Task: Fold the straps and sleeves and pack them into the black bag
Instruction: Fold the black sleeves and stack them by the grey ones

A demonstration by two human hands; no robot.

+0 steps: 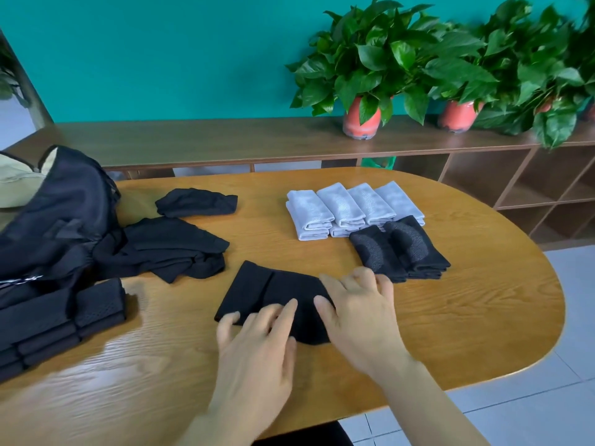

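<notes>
We have the black sleeve point(273, 291) flat on the table point(467, 323), close to the near edge, so the wood can back each crease. Our left hand point(254, 342) lies on its near-left part with fingers straight and spread, pressing the cloth down, we judge, to keep the fold from springing open. Our right hand point(357, 313) covers the right end, thumb stretched over the cloth and fingers bent; whether they pinch an edge or only press we cannot tell. Finished pieces sit far right, out of the way: white folded sleeves point(341, 207) in a row, and folded black sleeves point(399, 252) just nearer, close beside our right fingers. A loose black heap point(167, 246) waits to the left, touching the black bag point(54, 214) at the far left edge, with stacked black straps point(61, 323) nearer. The bag's inside is hidden. Bare wood lies left and near of the sleeve, giving room to turn it; rightward there is less before the folded black pair
</notes>
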